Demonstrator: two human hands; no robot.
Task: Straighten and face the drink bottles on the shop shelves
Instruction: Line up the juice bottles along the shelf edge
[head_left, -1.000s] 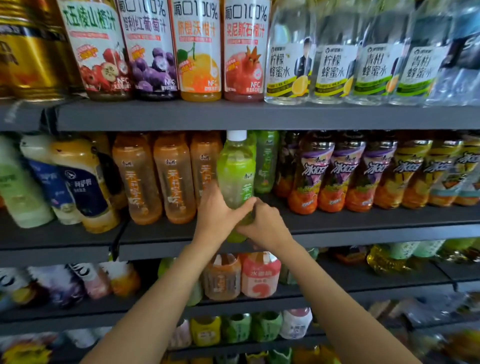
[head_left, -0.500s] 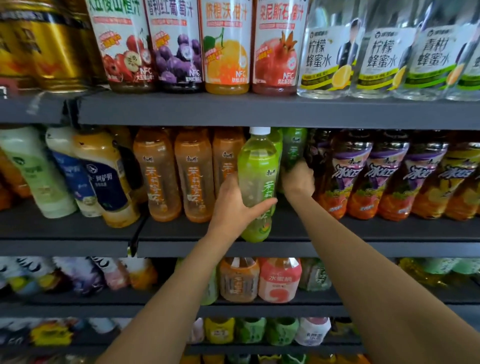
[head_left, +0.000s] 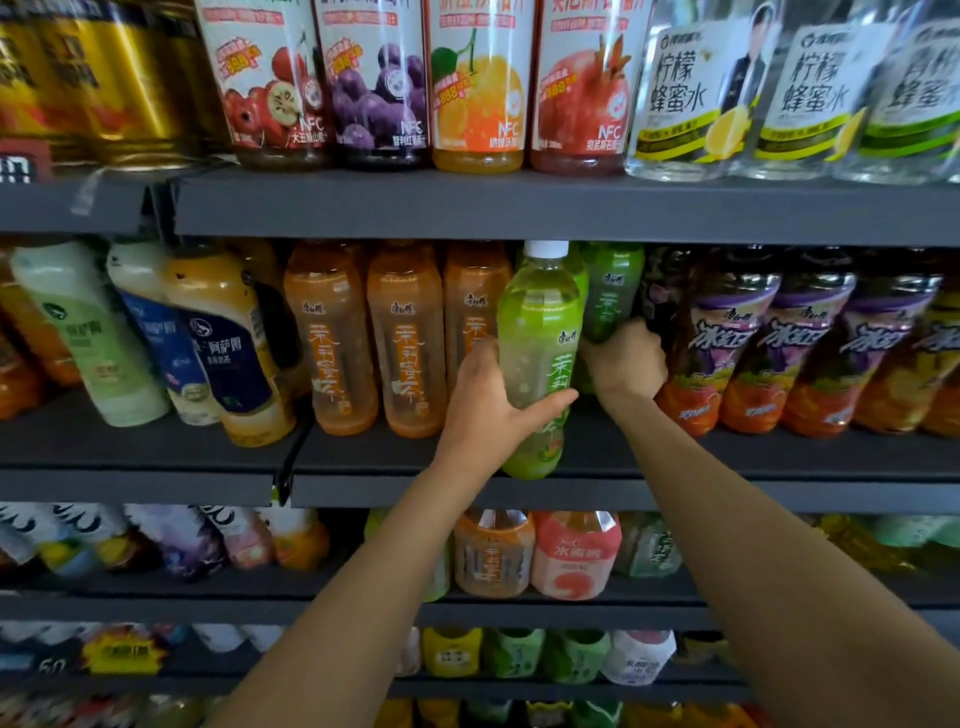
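**Green tea bottle gripped at the shelf edge**

Grey metal shelves (head_left: 519, 208) carry rows of drinks. The left hand (head_left: 485, 410) wraps a green bottle (head_left: 540, 332) at the middle shelf's front edge; the right hand (head_left: 626, 358) curls round a second green bottle (head_left: 610, 291) behind it.

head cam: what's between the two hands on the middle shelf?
The front green bottle. The left hand grips it; the right hand reaches past its right side to the green bottle behind. Head view shows it.
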